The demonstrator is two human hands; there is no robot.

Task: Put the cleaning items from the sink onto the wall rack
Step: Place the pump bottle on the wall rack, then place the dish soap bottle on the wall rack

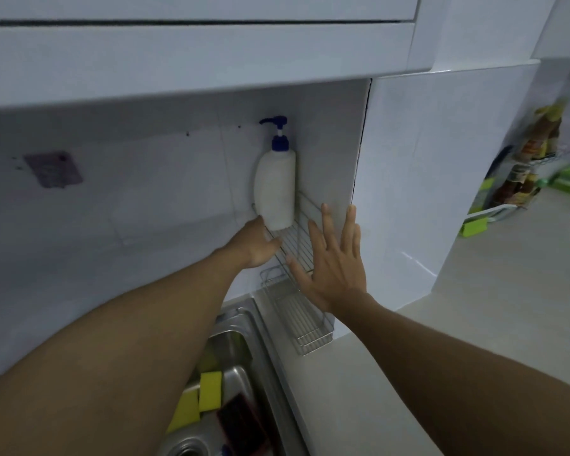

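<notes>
A white pump bottle (276, 189) with a blue pump stands upright on the upper wire wall rack (297, 240) in the tiled corner. My left hand (255, 243) reaches to the bottle's base. Its fingertips touch the lower left side and its thumb lies along the rack's front wire, with no finger wrapped round the bottle. My right hand (334, 258) is spread flat, fingers straight, just in front of the rack's right end and holds nothing. In the steel sink (244, 327) below lie two yellow sponges (209, 391) and a dark red scrub pad (241, 426).
A second, lower wire rack (301, 319) hangs on the wall beside the sink. A white cabinet (195, 51) overhangs close above. A white counter (474, 307) runs right, with sauce bottles (537, 143) and green items at its far end.
</notes>
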